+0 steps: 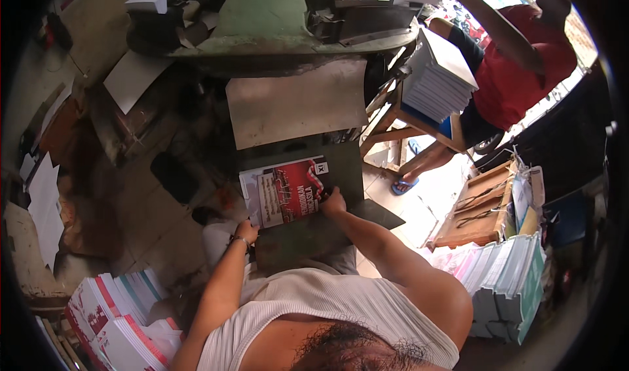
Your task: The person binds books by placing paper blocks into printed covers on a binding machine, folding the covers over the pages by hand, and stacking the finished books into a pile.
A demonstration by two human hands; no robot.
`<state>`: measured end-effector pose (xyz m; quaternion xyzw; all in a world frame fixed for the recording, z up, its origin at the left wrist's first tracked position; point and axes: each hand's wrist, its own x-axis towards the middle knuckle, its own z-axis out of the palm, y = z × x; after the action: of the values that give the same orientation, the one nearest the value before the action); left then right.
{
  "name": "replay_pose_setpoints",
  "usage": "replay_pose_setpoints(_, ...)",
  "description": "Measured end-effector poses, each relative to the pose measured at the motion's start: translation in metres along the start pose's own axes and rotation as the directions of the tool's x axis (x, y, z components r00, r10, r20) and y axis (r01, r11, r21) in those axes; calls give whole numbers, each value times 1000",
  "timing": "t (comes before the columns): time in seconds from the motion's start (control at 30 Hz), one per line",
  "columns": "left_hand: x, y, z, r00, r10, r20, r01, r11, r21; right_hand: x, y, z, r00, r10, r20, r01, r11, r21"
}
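Note:
A red and white book [288, 191] with a printed cover lies on the dark green metal plate [295, 243] in front of me. My left hand [247, 231] is closed on its near left corner. At the opposite side, my right hand [333, 202] grips the right edge, with its fingers partly hidden. A wide brownish sheet [298, 102] lies just beyond the book, beneath the big green machine [262, 14].
Book stacks stand at my lower left [121, 322] and lower right [501, 282]. A wooden tray [475, 207] sits by the right stack. Far right, a person in a red shirt [524, 76] is beside a stool bearing a white stack [438, 76]. Loose white sheets [46, 210] hang at left.

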<state>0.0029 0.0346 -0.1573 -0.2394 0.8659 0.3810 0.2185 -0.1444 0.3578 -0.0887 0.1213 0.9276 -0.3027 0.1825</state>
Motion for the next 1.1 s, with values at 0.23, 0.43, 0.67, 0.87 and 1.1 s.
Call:
replay_pose_setpoints(0.23, -33, 13, -10, 981, -79, -177, 48, 984, -171, -48, -70, -4, 784, -552, -285, 471, 827, -307)
replay_pose_setpoints(0.43, -30, 29, -25, 992, -62, -112, 37, 976, -214, -73, -110, 77, 323, -891, 318, 893, 176, -414)
replay_pose_setpoints(0.67, -43, 39, -25, 993, -79, -85, 60, 977, -206, -70, -107, 71, 306, -832, 463, 889, 75, -451)
replay_pose_setpoints(0.87, -32, 41, -15, 994, -73, -85, 60, 988, -144, -44, -59, -10, 515, -709, 482, 760, 116, -640)
replay_pose_setpoints(1.1, -34, 31, -13, 996, -41, -77, 31, 991, -131, -39, -39, -49, 525, -745, 413, 618, -1, -786)
